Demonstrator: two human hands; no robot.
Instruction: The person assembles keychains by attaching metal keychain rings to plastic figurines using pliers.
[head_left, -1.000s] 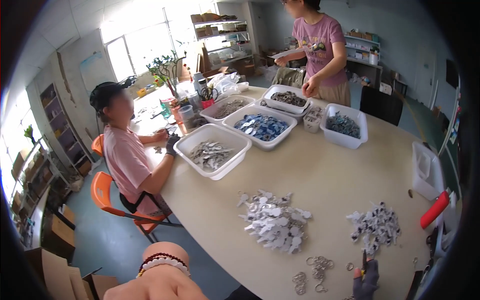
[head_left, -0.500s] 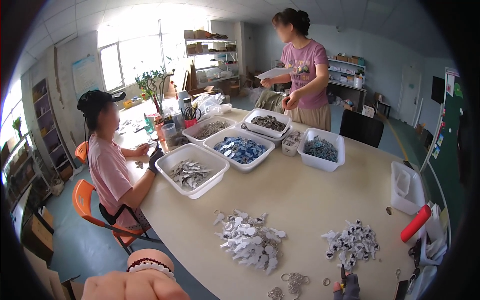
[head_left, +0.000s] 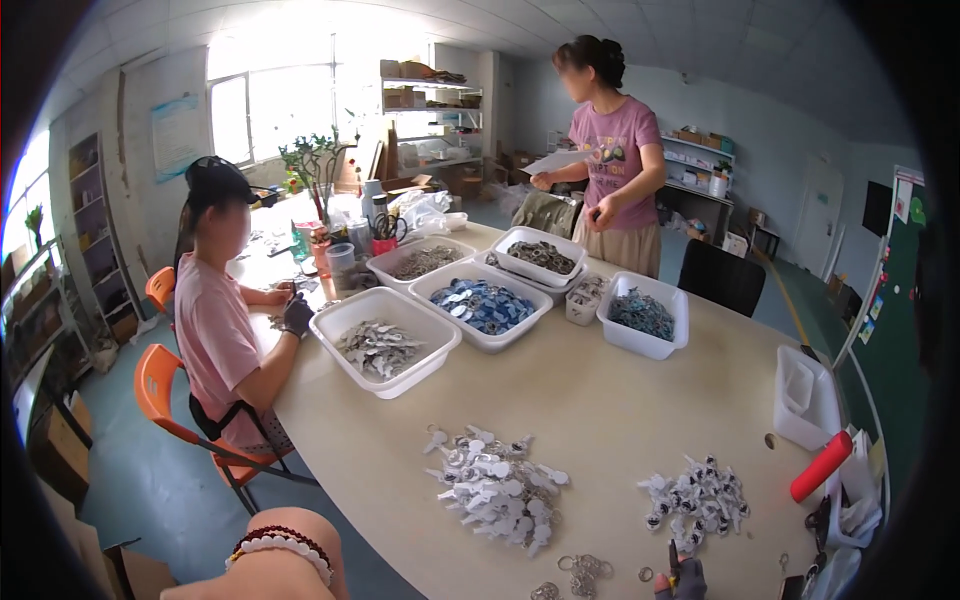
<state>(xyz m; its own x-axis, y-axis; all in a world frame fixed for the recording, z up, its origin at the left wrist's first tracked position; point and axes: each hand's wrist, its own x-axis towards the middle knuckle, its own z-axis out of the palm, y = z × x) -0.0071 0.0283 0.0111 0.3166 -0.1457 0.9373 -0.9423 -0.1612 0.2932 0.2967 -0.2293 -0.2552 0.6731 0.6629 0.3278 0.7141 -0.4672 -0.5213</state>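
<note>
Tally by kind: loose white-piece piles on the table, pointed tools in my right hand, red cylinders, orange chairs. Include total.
White-piece piles: 2
Pointed tool in right hand: 1
Red cylinder: 1
Orange chairs: 2
Total: 6

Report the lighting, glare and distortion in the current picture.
Head view: the window glares blown-out white, its outside lost; head view: fisheye distortion bows the left edge of the table; head view: black vignetting swallows the corners; head view: the dark-tipped tool in the right grip is too small for fine detail.
</note>
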